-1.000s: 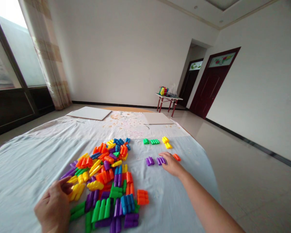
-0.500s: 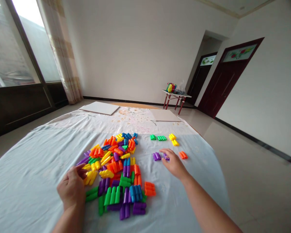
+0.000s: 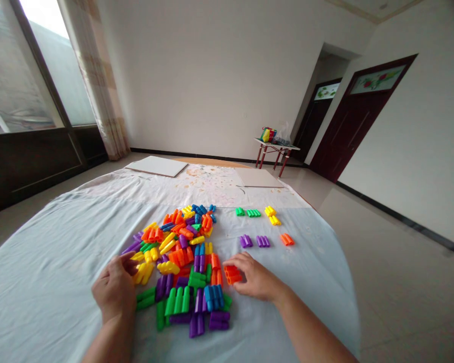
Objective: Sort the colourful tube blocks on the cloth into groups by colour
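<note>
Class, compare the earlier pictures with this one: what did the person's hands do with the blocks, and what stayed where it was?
The right hand left the two purple blocks lying side by side, drew back toward the person and closed its fingers on an orange block at the edge of the pile. The left hand stayed at the pile's left edge. The sorted green blocks, yellow blocks and lone orange block did not move.

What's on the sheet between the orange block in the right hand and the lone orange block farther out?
Head view: between the orange block in the right hand and the lone orange block lies only bare sheet; the purple pair sits just left of that line.
</note>
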Motion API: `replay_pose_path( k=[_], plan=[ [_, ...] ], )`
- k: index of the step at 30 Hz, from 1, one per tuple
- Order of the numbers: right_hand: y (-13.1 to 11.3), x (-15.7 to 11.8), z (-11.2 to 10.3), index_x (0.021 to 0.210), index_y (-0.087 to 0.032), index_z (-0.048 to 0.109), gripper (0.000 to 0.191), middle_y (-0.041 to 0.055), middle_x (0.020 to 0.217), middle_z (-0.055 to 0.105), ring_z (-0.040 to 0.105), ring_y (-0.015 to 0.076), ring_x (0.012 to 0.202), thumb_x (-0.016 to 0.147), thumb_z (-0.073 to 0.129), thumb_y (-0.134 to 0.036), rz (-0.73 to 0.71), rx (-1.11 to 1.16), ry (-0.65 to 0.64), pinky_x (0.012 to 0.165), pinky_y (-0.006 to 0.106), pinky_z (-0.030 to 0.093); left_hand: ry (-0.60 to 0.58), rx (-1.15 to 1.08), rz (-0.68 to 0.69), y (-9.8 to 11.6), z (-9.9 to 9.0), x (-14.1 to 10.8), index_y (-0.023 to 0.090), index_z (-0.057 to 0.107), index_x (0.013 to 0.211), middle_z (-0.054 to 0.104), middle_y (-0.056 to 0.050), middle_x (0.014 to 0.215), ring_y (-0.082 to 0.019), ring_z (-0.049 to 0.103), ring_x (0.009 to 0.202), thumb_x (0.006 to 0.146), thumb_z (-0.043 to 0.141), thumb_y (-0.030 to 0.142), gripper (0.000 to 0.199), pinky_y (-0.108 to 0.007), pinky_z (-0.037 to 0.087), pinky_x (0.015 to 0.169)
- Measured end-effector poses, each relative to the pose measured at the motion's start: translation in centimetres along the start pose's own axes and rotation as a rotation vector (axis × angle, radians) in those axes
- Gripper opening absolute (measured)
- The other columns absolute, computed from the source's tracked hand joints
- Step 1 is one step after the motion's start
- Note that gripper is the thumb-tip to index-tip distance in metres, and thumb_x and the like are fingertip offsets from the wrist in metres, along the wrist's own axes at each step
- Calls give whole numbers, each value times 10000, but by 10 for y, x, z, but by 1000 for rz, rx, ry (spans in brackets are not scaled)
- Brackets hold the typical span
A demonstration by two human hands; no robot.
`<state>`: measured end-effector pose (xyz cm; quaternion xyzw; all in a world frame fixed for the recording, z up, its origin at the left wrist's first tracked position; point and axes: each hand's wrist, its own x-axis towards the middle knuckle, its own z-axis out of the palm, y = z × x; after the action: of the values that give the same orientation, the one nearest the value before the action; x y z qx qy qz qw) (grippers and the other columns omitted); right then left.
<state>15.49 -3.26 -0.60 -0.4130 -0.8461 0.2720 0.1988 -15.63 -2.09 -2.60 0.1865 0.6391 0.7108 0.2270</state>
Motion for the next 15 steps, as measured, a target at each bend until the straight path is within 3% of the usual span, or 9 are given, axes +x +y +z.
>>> replay_pose_path(
  k=[3,6,11,15],
  plan=[
    [6,4,8,1273,-187,553,634,83,1291,561,472,197,1214,662,514,-21,-58,-3,89,1079,368,339,4,7,-5,2,0,-2,127,683,798,579,3,603,-116,488,525,721,495,382,326,-246,412,497],
    [9,5,15,1291,-180,543,596,106,1361,496,438,205,1265,704,553,-79,-32,12,157,1095,369,326,-12,14,-14,2,-2,-1,116,686,817,585,-4,607,-127,495,535,725,492,384,343,-256,412,496],
    [9,8,20,1211,-157,611,495,109,1204,599,507,233,1143,733,682,-268,2,-52,198,1041,383,376,26,70,-42,5,-2,0,135,704,832,593,10,590,-136,516,554,680,492,314,316,-251,428,502],
    [5,9,16,1136,-163,655,419,80,1083,659,543,212,1033,717,646,-156,-36,-79,165,983,354,414,47,93,-42,13,1,-6,148,701,774,590,15,582,-130,514,552,652,475,283,290,-230,419,480]
  ],
)
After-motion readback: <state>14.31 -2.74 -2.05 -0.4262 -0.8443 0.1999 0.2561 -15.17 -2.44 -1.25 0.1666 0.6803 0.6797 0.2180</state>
